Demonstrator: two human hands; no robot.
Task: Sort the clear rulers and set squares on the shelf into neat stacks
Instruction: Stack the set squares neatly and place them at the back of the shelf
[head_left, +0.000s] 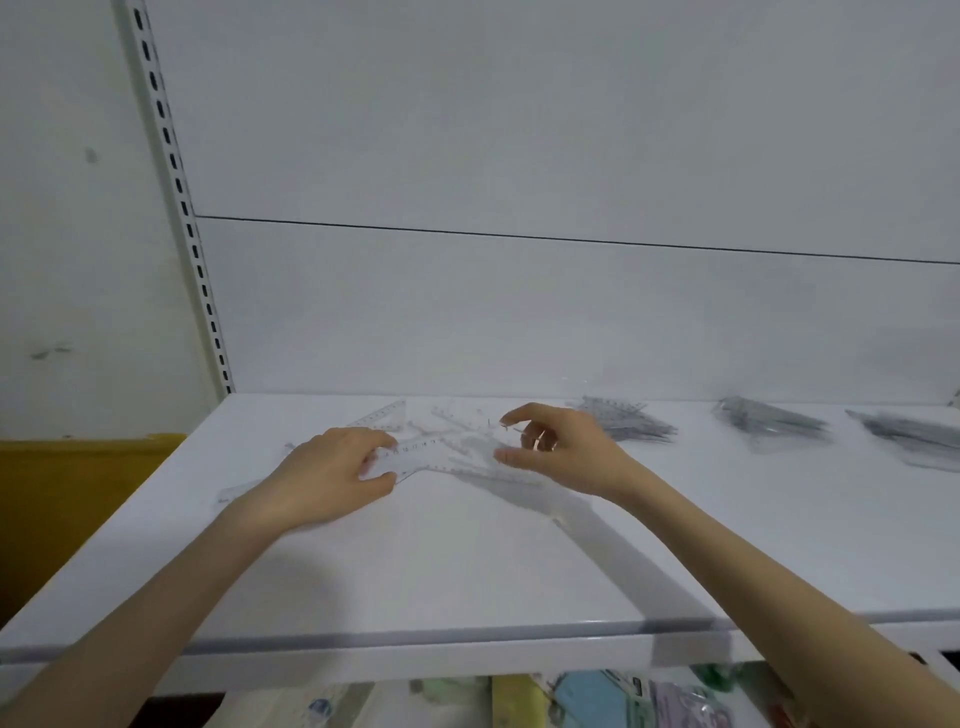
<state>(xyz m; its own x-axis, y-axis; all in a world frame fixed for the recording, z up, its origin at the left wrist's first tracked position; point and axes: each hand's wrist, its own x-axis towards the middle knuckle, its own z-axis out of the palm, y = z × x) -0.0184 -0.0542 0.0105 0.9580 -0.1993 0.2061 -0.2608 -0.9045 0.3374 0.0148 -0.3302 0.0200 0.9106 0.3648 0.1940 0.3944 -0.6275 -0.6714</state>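
A shop, likely selling stationery. White metal display shelving fills the view: a slotted upright (176, 197) for adjustable brackets, plain white back panels (519, 130) and a deep white shelf (467, 571). Stock lies along the shelf in bundled stacks of clear rulers (628, 423), with loose rulers and set squares (457, 447) beside them. Colourful packaged goods (597, 699) fill the shelf below.

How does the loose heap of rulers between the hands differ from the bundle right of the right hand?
The loose heap lies spread out, pieces crossing at odd angles; the bundle is gathered, its pieces nearly parallel. The heap looks almost see-through; the bundle reads grey. The left hand grips a ruler in the heap; the bundle is untouched. Both are clear plastic on the shelf.
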